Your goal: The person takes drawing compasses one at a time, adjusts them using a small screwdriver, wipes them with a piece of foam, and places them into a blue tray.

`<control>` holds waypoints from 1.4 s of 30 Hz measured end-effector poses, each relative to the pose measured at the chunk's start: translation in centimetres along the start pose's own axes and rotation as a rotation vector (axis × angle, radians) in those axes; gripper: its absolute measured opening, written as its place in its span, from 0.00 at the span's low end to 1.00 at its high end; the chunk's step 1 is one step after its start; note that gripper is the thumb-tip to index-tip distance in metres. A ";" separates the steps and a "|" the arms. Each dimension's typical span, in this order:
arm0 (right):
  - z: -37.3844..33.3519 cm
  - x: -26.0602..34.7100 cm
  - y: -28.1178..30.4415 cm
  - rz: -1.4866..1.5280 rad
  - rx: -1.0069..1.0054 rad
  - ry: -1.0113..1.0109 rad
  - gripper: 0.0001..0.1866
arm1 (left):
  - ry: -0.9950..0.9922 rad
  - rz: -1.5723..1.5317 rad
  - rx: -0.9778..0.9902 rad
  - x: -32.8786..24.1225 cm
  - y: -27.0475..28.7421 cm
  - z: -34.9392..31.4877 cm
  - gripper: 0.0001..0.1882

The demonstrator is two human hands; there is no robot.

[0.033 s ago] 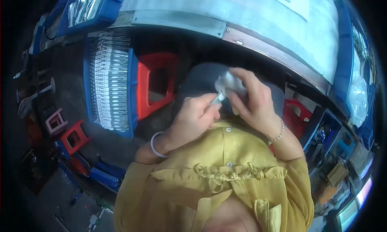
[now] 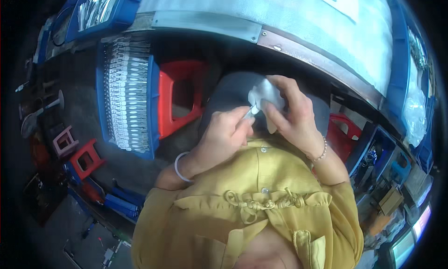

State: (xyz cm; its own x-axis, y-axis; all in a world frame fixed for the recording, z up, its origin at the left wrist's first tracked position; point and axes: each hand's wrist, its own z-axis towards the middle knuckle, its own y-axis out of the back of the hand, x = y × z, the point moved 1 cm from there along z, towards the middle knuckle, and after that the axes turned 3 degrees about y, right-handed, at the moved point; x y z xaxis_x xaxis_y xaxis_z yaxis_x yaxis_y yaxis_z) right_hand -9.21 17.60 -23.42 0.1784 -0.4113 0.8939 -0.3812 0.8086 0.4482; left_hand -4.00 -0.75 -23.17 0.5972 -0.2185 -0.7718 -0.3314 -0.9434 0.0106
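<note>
Over my lap, my left hand pinches a small, shiny metal piece between thumb and fingers. Most of that piece is hidden by my grip and the cloth, so its kind cannot be made out. My right hand is closed on a crumpled white cloth, which meets the upper end of the metal piece. A blue bin to my left is packed with a long row of similar-looking silver metal pieces, with slender ends.
A red stool supports the blue bin's right side. Ahead runs a workbench with a metal edge. Another blue bin of metal pieces stands at far left. At right are a blue tray with a clear plastic bag and a red stool.
The white cloth has opened out slightly in my right hand. My left fingers have shifted a little on the metal piece; both hands stay over my lap.
</note>
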 end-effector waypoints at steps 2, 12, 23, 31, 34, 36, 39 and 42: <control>-0.6 0.3 -0.7 -0.061 -0.088 0.217 0.22 | -0.039 0.080 -0.037 0.0 0.1 0.0 0.13; -0.7 -0.5 -2.4 0.055 -0.037 -0.092 0.21 | -0.055 0.149 -0.091 1.7 0.4 -0.1 0.12; -1.1 -1.3 -3.7 -0.018 -0.036 0.144 0.21 | -0.119 0.153 -0.090 2.0 0.4 0.5 0.08; -0.6 -3.3 -2.6 -0.031 -0.253 0.003 0.26 | -0.062 0.123 -0.113 1.8 0.4 0.1 0.12; -0.3 -1.7 -2.0 0.222 -0.238 -0.111 0.29 | -0.076 0.086 -0.096 1.5 0.6 0.6 0.12; -1.1 -2.2 -3.0 0.197 -0.163 -0.029 0.30 | -0.030 0.059 -0.086 1.6 0.3 0.1 0.13; -1.5 -2.3 -3.1 0.219 -0.109 -0.206 0.25 | -0.020 0.065 -0.074 0.8 0.3 -0.2 0.13; -1.5 -2.7 -3.4 0.197 -0.130 -0.259 0.20 | -0.042 0.014 -0.080 1.3 0.2 0.2 0.13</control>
State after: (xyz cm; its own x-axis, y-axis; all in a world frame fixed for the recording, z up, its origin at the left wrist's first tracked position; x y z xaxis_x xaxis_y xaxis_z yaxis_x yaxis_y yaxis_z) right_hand -7.02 16.57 -27.32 -0.1297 -0.3214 0.9380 -0.2641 0.9230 0.2798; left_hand -3.44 -1.20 -24.24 0.5614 -0.2227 -0.7970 -0.2790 -0.9577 0.0711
